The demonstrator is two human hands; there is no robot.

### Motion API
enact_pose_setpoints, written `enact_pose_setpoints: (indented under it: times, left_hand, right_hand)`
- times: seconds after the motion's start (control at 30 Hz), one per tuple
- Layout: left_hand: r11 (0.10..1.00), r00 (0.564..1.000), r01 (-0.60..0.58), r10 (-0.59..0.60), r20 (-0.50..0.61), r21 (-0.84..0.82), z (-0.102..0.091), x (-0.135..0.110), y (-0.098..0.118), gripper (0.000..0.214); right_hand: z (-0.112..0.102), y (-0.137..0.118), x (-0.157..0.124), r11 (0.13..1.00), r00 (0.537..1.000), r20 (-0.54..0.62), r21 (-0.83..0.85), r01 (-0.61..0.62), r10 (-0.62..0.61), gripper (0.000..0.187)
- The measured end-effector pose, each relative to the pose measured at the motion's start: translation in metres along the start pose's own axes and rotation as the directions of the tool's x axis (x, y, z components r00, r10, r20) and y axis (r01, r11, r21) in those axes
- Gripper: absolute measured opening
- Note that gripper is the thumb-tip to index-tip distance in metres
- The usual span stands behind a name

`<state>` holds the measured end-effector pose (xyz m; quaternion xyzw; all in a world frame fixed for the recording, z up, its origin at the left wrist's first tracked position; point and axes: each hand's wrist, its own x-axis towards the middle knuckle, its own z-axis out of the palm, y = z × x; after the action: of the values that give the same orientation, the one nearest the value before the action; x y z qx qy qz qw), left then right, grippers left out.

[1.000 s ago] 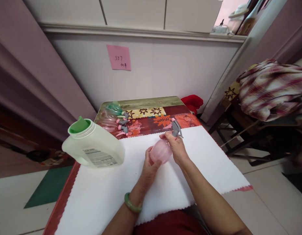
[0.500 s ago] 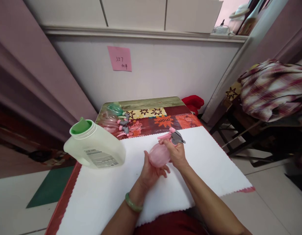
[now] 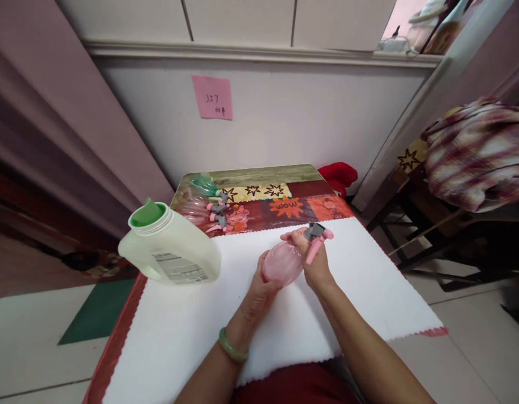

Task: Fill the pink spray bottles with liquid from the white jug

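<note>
A small pink ribbed spray bottle is held over the white cloth. My left hand cups the bottle's round body from below, a green bangle on that wrist. My right hand is closed round the neck, just under the grey and pink trigger head, whose pink lever points down to the right. A large pale jug with an open green spout stands at the left on the cloth's edge.
Several more spray bottles, pink and green, lie at the table's far left on the patterned tablecloth. A pink note is stuck on the wall. A chair with a plaid cloth stands at the right.
The trigger head has turned round on the bottle: its pink lever pointed left half a second ago and now points right and down. My right hand has shifted with it; the camera moved slightly.
</note>
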<state>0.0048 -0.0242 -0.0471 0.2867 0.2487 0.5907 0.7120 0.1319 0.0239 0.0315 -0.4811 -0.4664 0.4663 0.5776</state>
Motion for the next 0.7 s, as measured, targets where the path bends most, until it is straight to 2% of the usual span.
enact_pose_setpoints:
  times: [0.1,0.2,0.27,0.33,0.4,0.47,0.57,0.7]
  left_hand:
    - [0.996,0.995,-0.053,0.059,-0.076,0.071,-0.005,-0.002,-0.007,0.09]
    - [0.998,0.998,-0.028,0.031,-0.047,0.056,-0.008,-0.002,-0.008,0.103]
    - [0.997,0.996,0.072,-0.072,0.043,-0.002,-0.01,0.0,-0.007,0.103]
    - [0.978,0.97,0.203,-0.196,0.142,-0.042,-0.012,0.002,-0.006,0.088]
    - [0.955,0.941,0.293,-0.281,0.19,-0.042,-0.015,0.004,-0.006,0.084]
    - [0.94,0.924,0.339,-0.323,0.205,-0.045,-0.018,0.005,-0.007,0.088]
    - [0.943,0.929,0.329,-0.312,0.199,-0.055,-0.017,0.005,-0.006,0.082]
    - [0.971,0.961,0.23,-0.217,0.169,-0.064,-0.013,0.002,-0.005,0.077]
  right_hand:
    - [-0.001,0.001,-0.001,1.0,1.0,-0.026,-0.024,0.012,-0.013,0.034]
    - [-0.002,-0.003,-0.002,0.999,0.999,-0.006,-0.016,0.038,-0.038,0.032]
    - [-0.002,-0.008,-0.002,0.999,0.997,0.066,0.0,0.05,-0.05,0.031]
    - [-0.002,-0.012,-0.002,0.999,0.983,0.182,0.024,0.036,-0.04,0.034]
    - [-0.003,-0.014,-0.003,0.999,0.955,0.298,0.036,0.008,-0.018,0.037]
    - [-0.003,-0.013,-0.003,0.999,0.934,0.356,0.039,-0.008,-0.006,0.038]
    - [-0.004,-0.011,-0.004,1.0,0.938,0.347,0.009,0.003,-0.006,0.036]
    - [-0.003,-0.013,-0.003,0.997,0.956,0.293,-0.081,-0.011,0.034,0.033]
